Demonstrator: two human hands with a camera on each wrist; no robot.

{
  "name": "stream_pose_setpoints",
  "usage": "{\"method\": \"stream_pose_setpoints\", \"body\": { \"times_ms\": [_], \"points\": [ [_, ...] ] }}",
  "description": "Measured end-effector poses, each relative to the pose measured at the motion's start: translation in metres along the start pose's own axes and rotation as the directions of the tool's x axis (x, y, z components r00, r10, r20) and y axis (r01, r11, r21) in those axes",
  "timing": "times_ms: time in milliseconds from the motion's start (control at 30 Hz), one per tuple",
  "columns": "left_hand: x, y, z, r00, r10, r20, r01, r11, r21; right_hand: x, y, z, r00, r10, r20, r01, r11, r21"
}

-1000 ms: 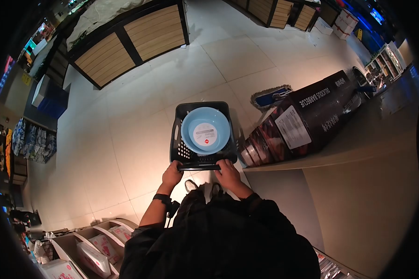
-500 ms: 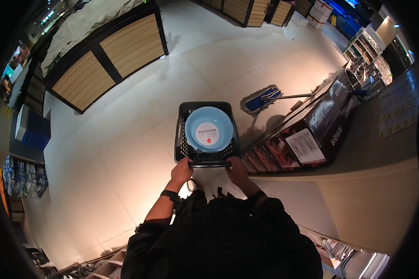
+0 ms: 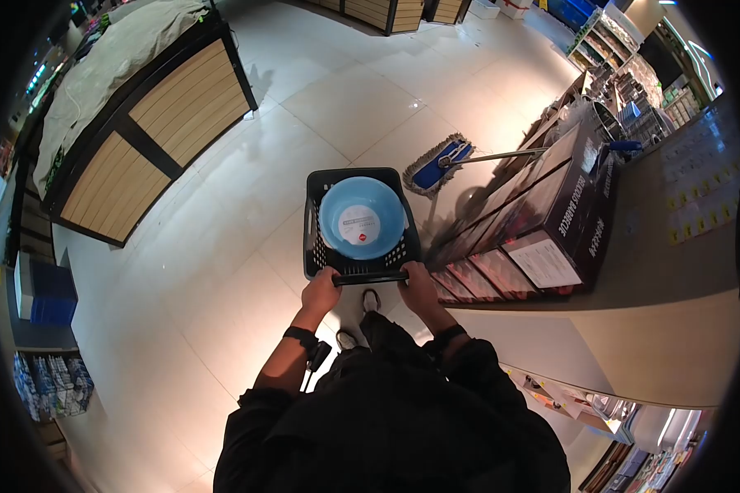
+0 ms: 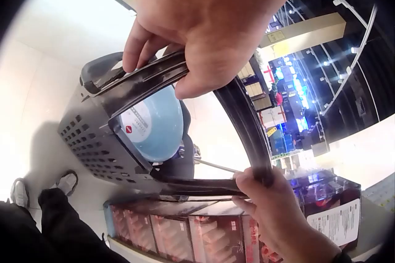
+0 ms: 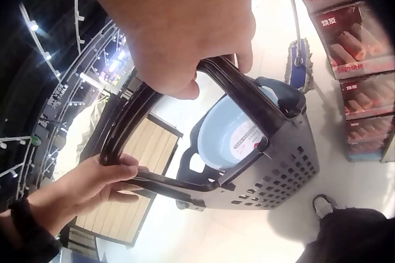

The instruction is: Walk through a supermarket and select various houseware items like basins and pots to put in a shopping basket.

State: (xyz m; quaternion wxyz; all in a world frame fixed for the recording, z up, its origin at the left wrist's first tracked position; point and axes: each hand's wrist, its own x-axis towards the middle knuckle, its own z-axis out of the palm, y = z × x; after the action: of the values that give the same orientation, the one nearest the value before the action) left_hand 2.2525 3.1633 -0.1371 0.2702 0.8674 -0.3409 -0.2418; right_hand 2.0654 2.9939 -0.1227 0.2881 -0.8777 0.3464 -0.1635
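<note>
A black shopping basket [image 3: 311, 238] with perforated walls hangs in front of the person, a light-blue plastic basin [image 3: 362, 193] inside it. A white round label [image 3: 359, 220] with a red mark shows in the basin's bottom. The left hand [image 3: 321, 292] grips the left end of the basket's raised handle [image 3: 370, 278], and the right hand [image 3: 418, 289] holds its right end. In the left wrist view, the left hand's fingers [image 4: 139, 44] curl over the black bar. The right wrist view has the right hand [image 5: 179, 35] wrapped round the handle, its thumb underneath.
Stacked dark barbecue boxes [image 3: 543, 222] stand close on the right beside a beige counter [image 3: 666, 329]. Ahead of them a blue dust mop [image 3: 440, 168] lies on the tiled floor [image 3: 164, 304]. A wood-panelled display stand [image 3: 189, 99] covered with cloth is at the front left.
The view has turned right, so the display stand shifts left and the mop comes fully into sight. The feet have stepped. Both hands keep their hold on the handle, the basin still in the basket.
</note>
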Motion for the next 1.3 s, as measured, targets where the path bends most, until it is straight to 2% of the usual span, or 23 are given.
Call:
{"method": "stream_pose_setpoints", "body": {
  "times_ms": [100,167,233,300,367,433,467,533,767,867,967,1100,1200,1300],
  "points": [
    [0.024,0.004,-0.006,1.000,-0.017,0.015,0.017,1.000,0.005,0.022,0.006,0.006,1.000,0.010,-0.009,-0.010,1.000,0.024],
    [0.041,-0.001,-0.009,1.000,-0.012,0.023,0.011,1.000,0.013,0.034,0.006,0.008,0.999,-0.034,-0.020,0.034,0.999,0.026],
    [0.065,-0.022,0.000,0.992,0.125,-0.021,-0.126,0.992,-0.031,0.048,0.014,0.018,0.995,-0.089,-0.034,0.091,0.992,0.083],
    [0.084,-0.024,-0.005,0.996,0.081,0.035,-0.079,0.996,-0.044,0.061,0.018,0.024,0.995,-0.090,-0.042,0.094,0.991,0.099],
    [0.102,-0.025,-0.008,0.992,0.125,0.032,-0.124,0.992,-0.036,0.074,0.023,0.028,1.000,-0.021,-0.022,0.023,0.994,0.104],
    [0.121,-0.010,-0.021,0.994,0.055,0.093,-0.057,0.998,0.024,0.090,0.022,0.026,1.000,-0.004,0.025,0.002,0.996,0.094],
    [0.130,-0.005,-0.025,0.990,0.089,0.109,-0.093,0.995,0.025,0.097,0.017,0.020,1.000,0.018,-0.005,-0.017,0.996,0.084],
    [0.149,0.000,-0.032,0.991,-0.008,0.130,0.003,0.999,0.037,0.112,0.004,0.010,0.996,0.081,0.039,-0.085,0.991,0.104],
    [0.206,0.004,-0.041,0.990,0.055,0.133,-0.060,0.997,0.039,0.156,0.009,0.018,0.996,0.081,-0.033,-0.078,0.992,0.096],
    [0.227,0.005,-0.045,0.986,0.061,0.158,-0.067,0.997,0.033,0.171,0.007,0.017,0.990,0.140,0.019,-0.141,0.984,0.111],
    [0.246,0.008,-0.049,0.984,0.052,0.170,-0.063,0.996,0.057,0.183,0.015,0.031,0.993,0.103,-0.056,-0.094,0.986,0.140],
    [0.277,0.005,-0.055,0.964,0.170,0.205,-0.182,0.982,0.041,0.205,0.016,0.041,0.977,0.186,-0.106,-0.170,0.975,0.143],
    [0.296,0.026,-0.068,0.957,0.133,0.258,-0.155,0.986,0.067,0.224,0.013,0.036,0.981,0.171,-0.089,-0.161,0.981,0.106],
    [0.317,0.026,-0.069,0.944,0.174,0.279,-0.196,0.979,0.052,0.238,0.012,0.039,0.966,0.221,-0.134,-0.205,0.971,0.123]
  ]
}}
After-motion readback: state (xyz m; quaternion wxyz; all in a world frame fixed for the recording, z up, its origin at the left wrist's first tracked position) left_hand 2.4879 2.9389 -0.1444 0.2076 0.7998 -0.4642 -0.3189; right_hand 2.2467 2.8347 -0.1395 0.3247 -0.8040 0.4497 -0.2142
